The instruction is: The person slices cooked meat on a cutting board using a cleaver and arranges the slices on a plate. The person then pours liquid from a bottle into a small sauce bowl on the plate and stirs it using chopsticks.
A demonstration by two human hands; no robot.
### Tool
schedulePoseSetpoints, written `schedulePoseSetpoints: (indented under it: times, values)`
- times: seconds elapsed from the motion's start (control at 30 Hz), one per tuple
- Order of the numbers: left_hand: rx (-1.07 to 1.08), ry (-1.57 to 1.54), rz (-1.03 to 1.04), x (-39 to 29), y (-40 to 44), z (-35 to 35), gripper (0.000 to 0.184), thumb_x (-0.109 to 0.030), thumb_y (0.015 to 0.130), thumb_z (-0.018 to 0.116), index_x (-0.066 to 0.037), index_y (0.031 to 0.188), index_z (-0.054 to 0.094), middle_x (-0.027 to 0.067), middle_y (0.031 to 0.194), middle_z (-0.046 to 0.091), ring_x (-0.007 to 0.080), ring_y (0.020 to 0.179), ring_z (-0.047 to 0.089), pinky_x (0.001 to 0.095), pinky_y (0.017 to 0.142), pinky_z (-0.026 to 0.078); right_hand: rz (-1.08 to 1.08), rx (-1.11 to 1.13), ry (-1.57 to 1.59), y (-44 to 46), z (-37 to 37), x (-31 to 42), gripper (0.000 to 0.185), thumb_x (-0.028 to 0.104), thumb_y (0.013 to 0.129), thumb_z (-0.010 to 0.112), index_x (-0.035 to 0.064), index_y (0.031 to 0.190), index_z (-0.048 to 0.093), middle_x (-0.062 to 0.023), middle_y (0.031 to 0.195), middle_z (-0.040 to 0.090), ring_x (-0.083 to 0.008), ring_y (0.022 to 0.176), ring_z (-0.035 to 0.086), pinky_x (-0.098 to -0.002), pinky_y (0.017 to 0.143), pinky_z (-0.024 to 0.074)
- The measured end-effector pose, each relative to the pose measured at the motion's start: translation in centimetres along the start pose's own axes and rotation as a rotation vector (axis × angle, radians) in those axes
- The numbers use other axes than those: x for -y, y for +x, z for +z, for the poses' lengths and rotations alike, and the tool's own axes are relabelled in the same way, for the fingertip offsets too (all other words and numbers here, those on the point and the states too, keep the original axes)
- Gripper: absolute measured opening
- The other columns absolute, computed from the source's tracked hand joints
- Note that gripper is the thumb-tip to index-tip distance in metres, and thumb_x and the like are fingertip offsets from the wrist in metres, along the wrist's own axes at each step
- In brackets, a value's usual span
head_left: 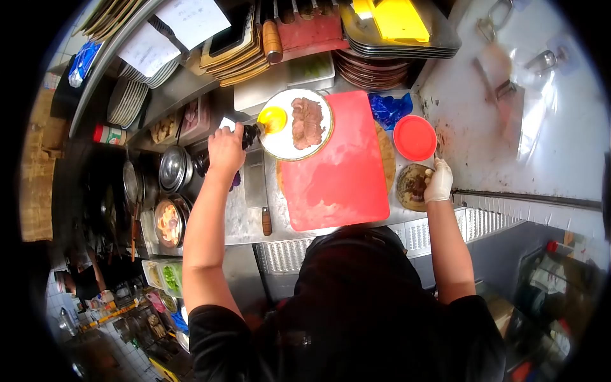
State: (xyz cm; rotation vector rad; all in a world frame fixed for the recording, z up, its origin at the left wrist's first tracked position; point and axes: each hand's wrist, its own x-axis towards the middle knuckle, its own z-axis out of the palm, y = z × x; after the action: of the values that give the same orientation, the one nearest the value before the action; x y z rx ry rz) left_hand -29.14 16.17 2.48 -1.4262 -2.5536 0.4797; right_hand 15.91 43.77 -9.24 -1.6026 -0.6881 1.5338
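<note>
My bare left hand [227,149] is closed around a dark bottle [250,136], tipped sideways with its neck at a small yellow dish [273,119]. That dish sits on a round white plate [286,149] beside sliced brown meat [308,123]. The plate overlaps the upper left of a red cutting board [337,184]. At the right, my gloved right hand [438,181] grips the rim of a round tub [412,188] with dark brown contents. Just above the tub lies a round red lid [415,138]. A cleaver [256,184] lies left of the board.
Stacked plates [372,69], metal trays [439,44] and wooden boards [235,68] fill the shelf above. Blue plastic [389,108] lies beside the board. Metal pots [173,169] and a pan of food [169,223] stand at left. A white wall [528,127] borders the right.
</note>
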Motion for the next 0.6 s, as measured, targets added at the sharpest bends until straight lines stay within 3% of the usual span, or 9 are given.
schedulePoseSetpoints:
  times: [0.07,0.17,0.6]
  values:
    - [0.003,0.101,0.048,-0.2,1.1,-0.1,0.047,-0.014,0.088,0.066,-0.010,0.135,0.060,0.0138,0.111,0.070,0.0328,0.106,0.067,0.0464,0.087,0.051,-0.006,0.012,0.002,-0.4,-0.6,-0.4,0.035,0.019,0.102,0.064,0.0052,0.134,0.062,-0.0016,0.092,0.064,-0.0084,0.061,0.055,-0.0231,0.048,0.0375]
    - [0.044,0.212,0.119,-0.5,2.9,-0.4,0.046,-0.016,0.090,0.064,-0.010,0.136,0.059,0.0130,0.112,0.071,0.0313,0.105,0.067,0.0459,0.088,0.050,0.005,0.012,0.001,-1.6,-0.8,0.0,0.042,0.020,0.103,0.063,0.0036,0.141,0.058,-0.0019,0.093,0.065,-0.0080,0.062,0.056,-0.0229,0.048,0.0385]
    - [0.053,0.417,0.235,-2.5,4.8,-1.9,0.029,-0.019,0.095,0.060,-0.011,0.123,0.065,0.0082,0.110,0.073,0.0263,0.105,0.066,0.0441,0.088,0.047,0.018,0.076,0.086,-2.4,-1.9,0.0,0.033,0.018,0.103,0.062,0.0040,0.133,0.063,-0.0011,0.095,0.064,-0.0064,0.065,0.056,-0.0205,0.049,0.0386]
